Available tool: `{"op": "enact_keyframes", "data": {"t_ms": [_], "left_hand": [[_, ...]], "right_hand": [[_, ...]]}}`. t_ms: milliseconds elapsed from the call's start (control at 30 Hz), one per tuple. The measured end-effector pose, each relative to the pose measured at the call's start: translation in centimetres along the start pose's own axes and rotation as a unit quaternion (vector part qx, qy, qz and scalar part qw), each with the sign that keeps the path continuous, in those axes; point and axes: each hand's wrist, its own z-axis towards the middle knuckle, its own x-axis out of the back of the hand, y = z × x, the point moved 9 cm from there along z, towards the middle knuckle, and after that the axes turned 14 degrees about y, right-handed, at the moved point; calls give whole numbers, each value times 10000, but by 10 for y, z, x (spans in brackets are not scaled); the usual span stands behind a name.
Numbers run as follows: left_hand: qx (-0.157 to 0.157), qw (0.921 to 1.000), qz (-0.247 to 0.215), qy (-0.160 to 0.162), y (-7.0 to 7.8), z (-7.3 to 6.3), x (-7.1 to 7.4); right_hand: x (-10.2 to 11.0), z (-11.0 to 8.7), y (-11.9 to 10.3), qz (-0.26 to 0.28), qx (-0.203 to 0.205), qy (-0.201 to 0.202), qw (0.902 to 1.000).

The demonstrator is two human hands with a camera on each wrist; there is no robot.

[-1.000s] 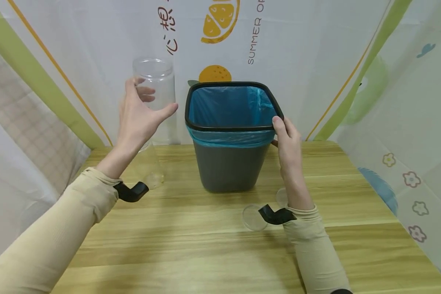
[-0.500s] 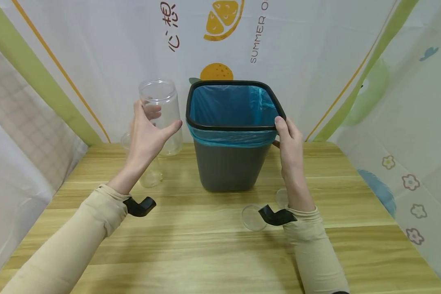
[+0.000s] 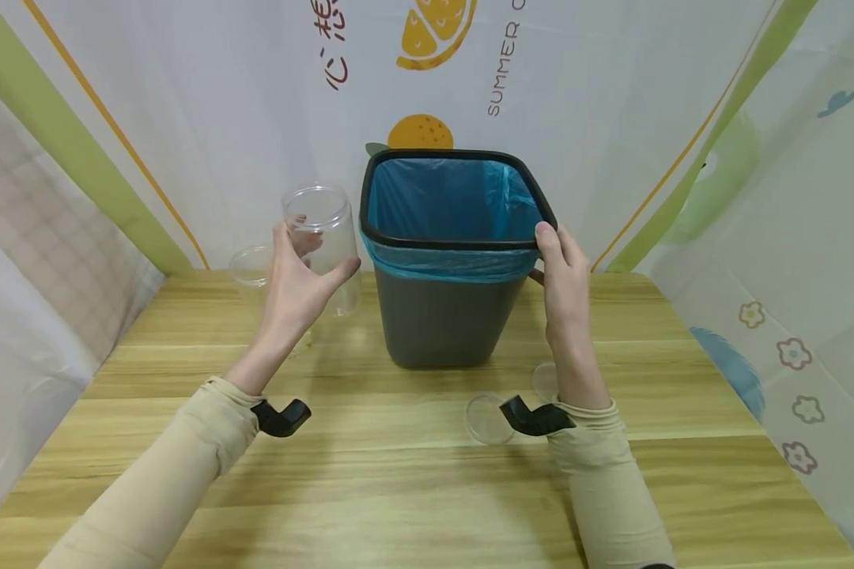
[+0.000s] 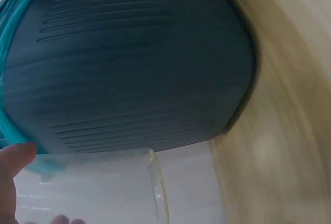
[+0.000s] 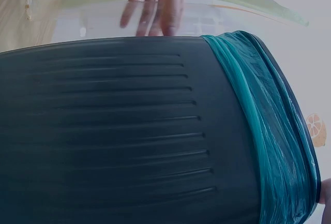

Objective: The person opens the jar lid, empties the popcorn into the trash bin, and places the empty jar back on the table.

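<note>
My left hand (image 3: 295,288) grips a tall clear plastic jar (image 3: 340,237) around its side, thumb towards the bin. The jar is upright and lidless, just left of a dark grey trash bin (image 3: 444,324). In the left wrist view the jar's base (image 4: 160,188) hangs above the tabletop, beside the bin wall (image 4: 124,79). My right hand (image 3: 568,296) holds the bin's black rim at its front right corner, thumb on top. A blue bag (image 3: 448,205) lines the bin and folds over the outside. Another clear jar (image 3: 251,288) stands behind the left hand, partly hidden.
Two clear round lids lie on the wooden table (image 3: 370,490): a larger lid (image 3: 489,419) in front of the bin and a smaller lid (image 3: 544,382) by the right wrist. A printed white curtain (image 3: 576,87) hangs close behind the bin.
My left hand has come down and slightly right with the clear jar, bringing it lower beside the bin. The right hand keeps its hold on the rim. The head view has shifted a little.
</note>
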Motion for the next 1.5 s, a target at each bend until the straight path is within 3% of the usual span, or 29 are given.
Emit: {"op": "enact_keyframes", "data": {"t_ms": [567,733,1500], "left_hand": [[510,9980,273,-248,-40,-22,-14],[622,9974,142,-336,-51,-26,-18],[862,9950,163,-467,-83,-37,-35]], "right_hand": [[-2,1,0,13,19,-45,10000],[-3,1,-1,17,57,-28,10000],[-1,3,2,75,-30,99,9999]]}}
